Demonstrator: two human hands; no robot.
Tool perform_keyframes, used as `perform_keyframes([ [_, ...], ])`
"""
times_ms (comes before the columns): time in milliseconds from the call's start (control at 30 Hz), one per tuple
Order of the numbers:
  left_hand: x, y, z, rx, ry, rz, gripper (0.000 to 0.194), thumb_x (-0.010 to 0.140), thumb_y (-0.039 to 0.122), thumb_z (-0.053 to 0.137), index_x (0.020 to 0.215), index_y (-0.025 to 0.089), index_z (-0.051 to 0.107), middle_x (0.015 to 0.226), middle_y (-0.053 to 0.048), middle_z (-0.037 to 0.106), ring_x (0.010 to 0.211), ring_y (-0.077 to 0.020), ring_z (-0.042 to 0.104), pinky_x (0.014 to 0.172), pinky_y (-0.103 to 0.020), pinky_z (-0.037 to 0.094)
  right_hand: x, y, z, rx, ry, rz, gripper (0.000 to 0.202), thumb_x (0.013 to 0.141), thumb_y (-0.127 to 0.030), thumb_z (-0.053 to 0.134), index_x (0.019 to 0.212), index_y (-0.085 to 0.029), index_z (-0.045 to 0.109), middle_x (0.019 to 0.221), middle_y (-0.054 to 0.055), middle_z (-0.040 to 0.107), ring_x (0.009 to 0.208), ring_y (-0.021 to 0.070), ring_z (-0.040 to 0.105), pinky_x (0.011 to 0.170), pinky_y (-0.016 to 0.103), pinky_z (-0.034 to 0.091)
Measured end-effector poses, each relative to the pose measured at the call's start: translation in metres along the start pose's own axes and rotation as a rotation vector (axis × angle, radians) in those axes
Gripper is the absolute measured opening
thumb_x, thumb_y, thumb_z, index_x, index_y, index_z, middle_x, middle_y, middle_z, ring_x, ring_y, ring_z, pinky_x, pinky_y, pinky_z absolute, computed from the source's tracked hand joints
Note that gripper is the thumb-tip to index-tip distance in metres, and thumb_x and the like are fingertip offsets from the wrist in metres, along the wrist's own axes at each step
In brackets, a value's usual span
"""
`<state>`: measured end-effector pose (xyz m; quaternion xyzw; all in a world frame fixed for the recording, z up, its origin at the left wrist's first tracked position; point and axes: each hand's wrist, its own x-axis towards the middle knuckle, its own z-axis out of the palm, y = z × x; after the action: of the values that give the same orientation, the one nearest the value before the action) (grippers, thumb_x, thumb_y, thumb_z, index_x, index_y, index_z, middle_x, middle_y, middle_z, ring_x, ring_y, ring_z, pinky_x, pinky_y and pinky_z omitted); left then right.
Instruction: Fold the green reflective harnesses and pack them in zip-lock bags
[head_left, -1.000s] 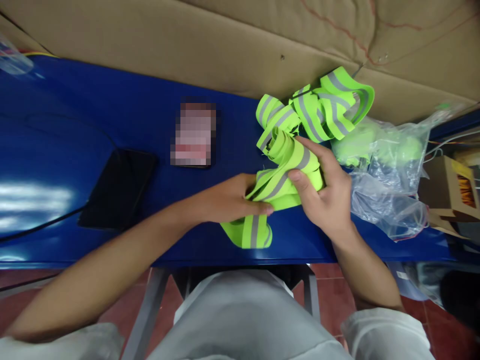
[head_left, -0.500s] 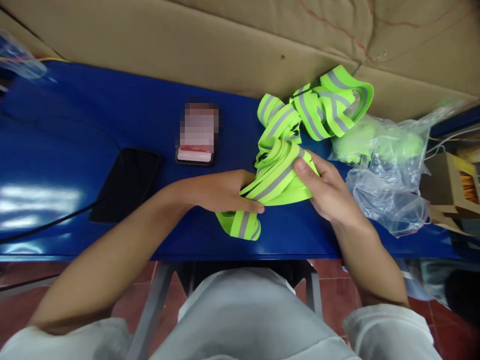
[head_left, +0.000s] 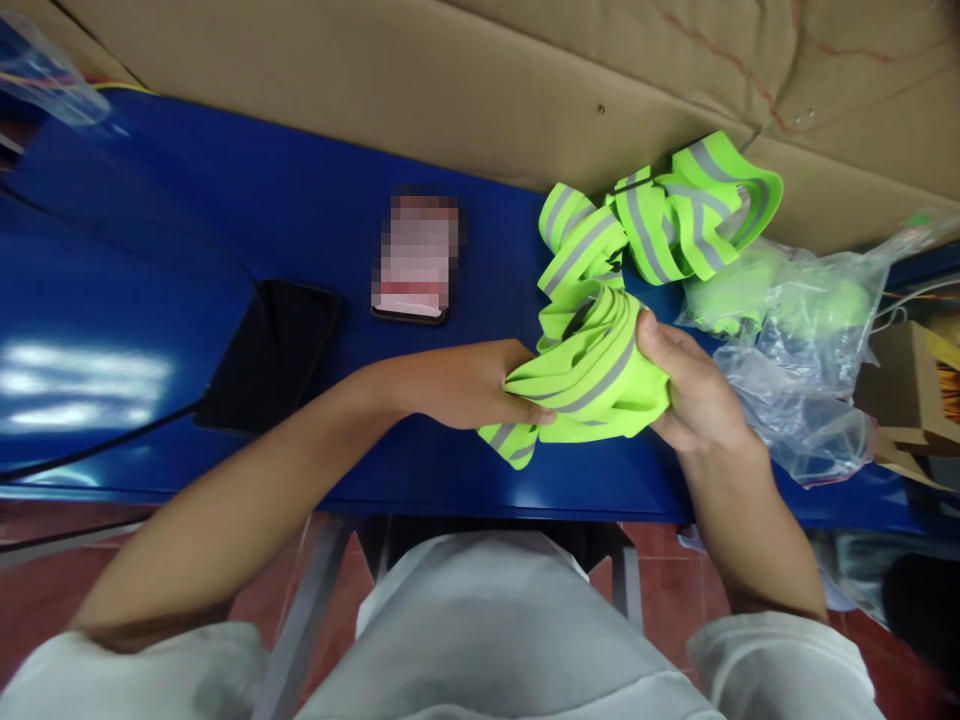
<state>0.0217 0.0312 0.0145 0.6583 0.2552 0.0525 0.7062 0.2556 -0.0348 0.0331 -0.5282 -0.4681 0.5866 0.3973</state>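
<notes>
Both hands grip a thick bundle of neon yellow-green reflective strap (head_left: 600, 380) with a grey stripe, just over the table's front half. My left hand (head_left: 480, 385) is closed around its left end, thumb on top and the other fingers hidden beneath. At the right end, my right hand (head_left: 697, 390) pinches the layers, its thumb along the upper edge. A short tail of the strap hangs below my left hand. Behind the bundle, more reflective straps (head_left: 645, 225) lie in loose loops against the cardboard; whether they join the held bundle I cannot tell.
On the blue table (head_left: 135, 300) lie a phone (head_left: 416, 260) with a blurred screen and a dark tablet-like device (head_left: 270, 355) with a cable. Clear plastic bags (head_left: 802, 370), one with green material inside, sit at right beside an open carton (head_left: 907, 385). Cardboard (head_left: 375, 80) lines the back.
The held bundle has turned and bunched up, its folds now more curved and spread. Less of the tail shows below my left hand. The whole view has shifted slightly.
</notes>
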Motion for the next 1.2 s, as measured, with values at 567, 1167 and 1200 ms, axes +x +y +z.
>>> perform_keyframes([
  [567,0.007,-0.005,0.021,-0.026,-0.003,0.189,0.028,0.092,0.044,0.071,0.101,0.017,0.072,0.100,-0.005,0.075,0.094,-0.0196,0.069,0.089,-0.030,0.059,-0.003,-0.001,-0.003,-0.465,0.068,-0.413,0.055,0.107,-0.064,0.035,0.132,-0.031,0.071,0.135,0.004,0.073,0.127,0.0266,0.069,0.111,0.045,0.056],
  [1167,0.013,-0.005,0.018,-0.076,0.136,0.011,0.042,0.077,0.047,0.087,0.100,0.016,0.074,0.093,-0.004,0.077,0.082,-0.0189,0.071,0.070,-0.027,0.056,-0.001,0.000,0.007,-0.472,0.023,-0.384,0.044,0.089,-0.056,0.077,0.119,-0.025,0.075,0.127,0.006,0.074,0.118,0.0292,0.070,0.104,0.044,0.058],
  [1200,0.013,-0.004,0.017,-0.083,0.122,0.021,0.041,0.076,0.046,0.088,0.100,0.016,0.074,0.092,-0.004,0.077,0.081,-0.0182,0.071,0.070,-0.026,0.056,-0.001,-0.001,0.006,-0.450,0.011,-0.369,0.040,0.090,-0.057,0.076,0.115,-0.025,0.076,0.125,0.006,0.074,0.117,0.0289,0.071,0.103,0.044,0.058],
])
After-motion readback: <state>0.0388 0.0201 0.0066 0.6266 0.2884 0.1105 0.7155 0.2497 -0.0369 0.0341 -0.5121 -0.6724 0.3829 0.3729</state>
